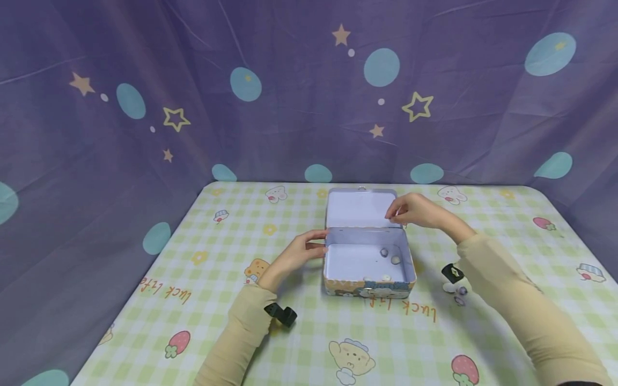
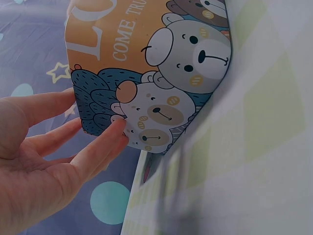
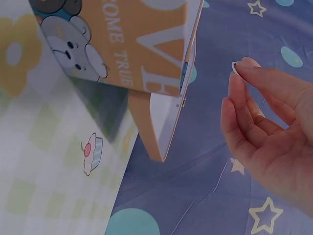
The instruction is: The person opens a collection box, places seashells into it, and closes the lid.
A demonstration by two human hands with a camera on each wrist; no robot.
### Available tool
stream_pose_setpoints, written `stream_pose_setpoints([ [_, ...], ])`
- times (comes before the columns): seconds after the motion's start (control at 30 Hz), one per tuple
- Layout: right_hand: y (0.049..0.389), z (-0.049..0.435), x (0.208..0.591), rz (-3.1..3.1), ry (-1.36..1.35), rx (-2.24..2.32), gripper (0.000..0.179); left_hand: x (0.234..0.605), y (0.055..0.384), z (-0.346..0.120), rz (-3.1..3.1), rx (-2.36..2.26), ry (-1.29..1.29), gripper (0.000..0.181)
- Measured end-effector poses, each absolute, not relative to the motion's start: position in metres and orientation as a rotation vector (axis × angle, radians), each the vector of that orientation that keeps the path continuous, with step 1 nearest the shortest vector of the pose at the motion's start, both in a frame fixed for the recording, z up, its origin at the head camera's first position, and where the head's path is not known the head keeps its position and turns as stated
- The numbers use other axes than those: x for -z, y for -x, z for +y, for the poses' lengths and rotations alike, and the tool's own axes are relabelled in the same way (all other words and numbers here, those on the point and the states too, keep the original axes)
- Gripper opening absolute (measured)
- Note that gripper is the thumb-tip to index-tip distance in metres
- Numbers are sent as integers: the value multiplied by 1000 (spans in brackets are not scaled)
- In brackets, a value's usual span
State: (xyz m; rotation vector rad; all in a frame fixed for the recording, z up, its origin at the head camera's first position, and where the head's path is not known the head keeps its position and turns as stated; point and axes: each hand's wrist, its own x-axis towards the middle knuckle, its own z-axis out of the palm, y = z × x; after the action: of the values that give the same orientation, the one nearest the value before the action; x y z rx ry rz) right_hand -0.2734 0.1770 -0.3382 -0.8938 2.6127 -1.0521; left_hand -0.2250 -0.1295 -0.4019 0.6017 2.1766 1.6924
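A hinged tin box, printed with bears and lettering, stands on the table with its lid tipped back. Inside, a dark-edged shell-like piece and a pale one lie at the right; other pale pieces lie along the front wall. My left hand rests extended fingers against the box's left side, which the left wrist view shows close up. Above the box's back right corner, my right hand pinches a small white-edged shell-like piece between thumb and fingertips, its body mostly hidden by them.
Beside the right sleeve lie several small shell-like pieces, partly covered by the wrist camera. A checked cloth with cartoon prints covers the table. Behind it hangs a purple curtain.
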Motion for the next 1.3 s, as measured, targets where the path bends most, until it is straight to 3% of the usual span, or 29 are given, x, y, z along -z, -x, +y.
stream_pose_setpoints([
  [1.3,274,122,338,2478,1075,919,7,400,224,-130,2180,-1692,-600,47],
])
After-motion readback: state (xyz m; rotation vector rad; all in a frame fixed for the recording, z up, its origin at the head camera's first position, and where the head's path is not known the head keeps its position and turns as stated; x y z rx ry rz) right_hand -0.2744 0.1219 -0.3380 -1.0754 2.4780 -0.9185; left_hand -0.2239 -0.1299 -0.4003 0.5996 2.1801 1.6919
